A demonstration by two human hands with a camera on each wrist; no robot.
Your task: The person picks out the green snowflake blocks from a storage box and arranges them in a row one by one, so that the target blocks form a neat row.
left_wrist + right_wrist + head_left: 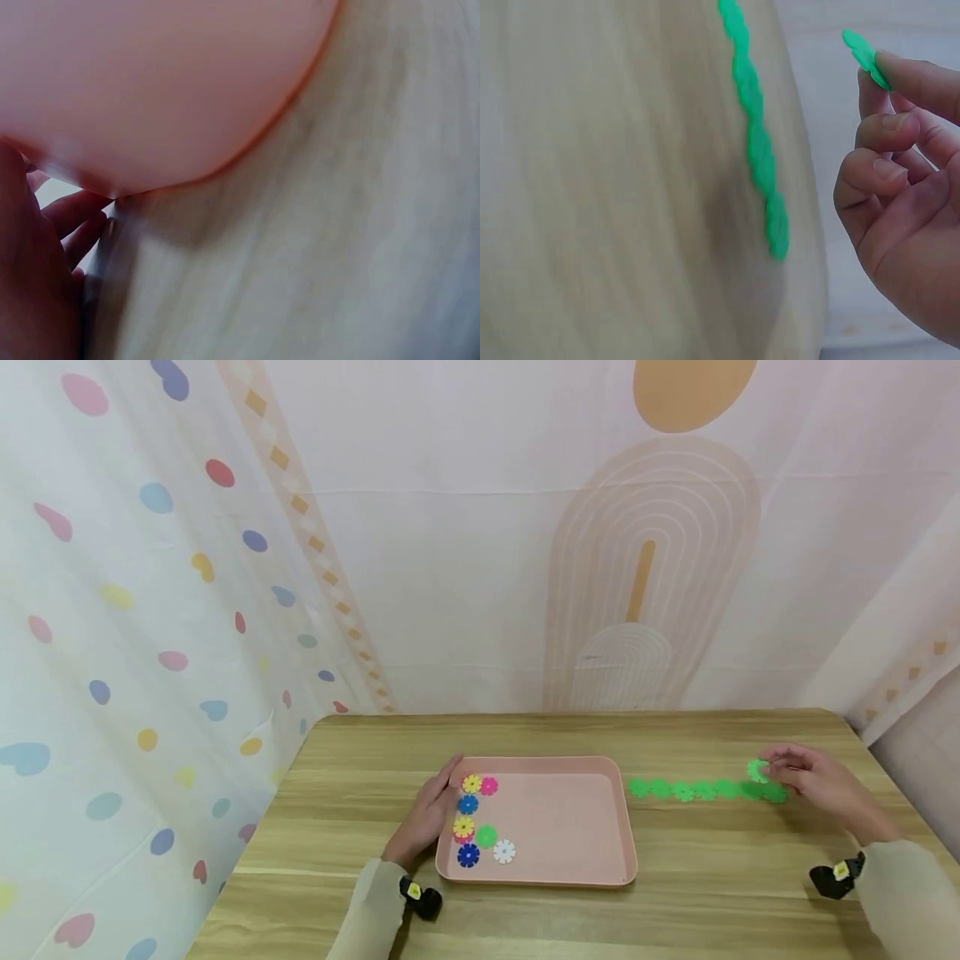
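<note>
My right hand (813, 781) pinches a light green flower-shaped disc (757, 770) between thumb and fingertips, raised above the table. The same disc (866, 60) is seen nearly edge-on in the right wrist view. Just below it runs a row of green discs (705, 791), touching or overlapping end to end. My left hand (423, 818) grips the left side of a pink tray (551, 766); its fingers (71, 214) lie by the rim in the left wrist view. Along the tray's left side lie several loose discs, among them yellow, blue, a green one (486, 836) and a white one (504, 852).
The wood-grain table (360, 760) carries the tray in its middle and the green row to the tray's right. A patterned curtain (465, 568) hangs behind the table and along its left side. Each wrist wears a small black camera.
</note>
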